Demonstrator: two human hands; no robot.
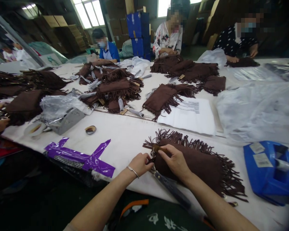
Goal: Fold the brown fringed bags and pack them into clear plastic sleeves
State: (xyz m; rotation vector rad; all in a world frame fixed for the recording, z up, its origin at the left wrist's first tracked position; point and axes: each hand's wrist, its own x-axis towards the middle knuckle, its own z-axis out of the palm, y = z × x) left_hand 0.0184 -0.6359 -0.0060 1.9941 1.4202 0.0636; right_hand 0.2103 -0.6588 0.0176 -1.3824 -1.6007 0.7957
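Note:
A dark brown fringed bag lies flat on the table in front of me, its fringe spread along the far and right edges. At its left corner, my left hand is closed in a pinch beside a small metal fitting, and the fingers hide what is between them. My right hand pinches a small brown tag at the same corner. Just below both hands, a grey-wrapped strap runs from near the fitting toward the table's front edge.
Purple tape is stuck along the front edge. A tape roll lies beyond it. To the right stands a blue plastic holder. White sheets, plastic bags and piled brown bags cover the far side, where several people work.

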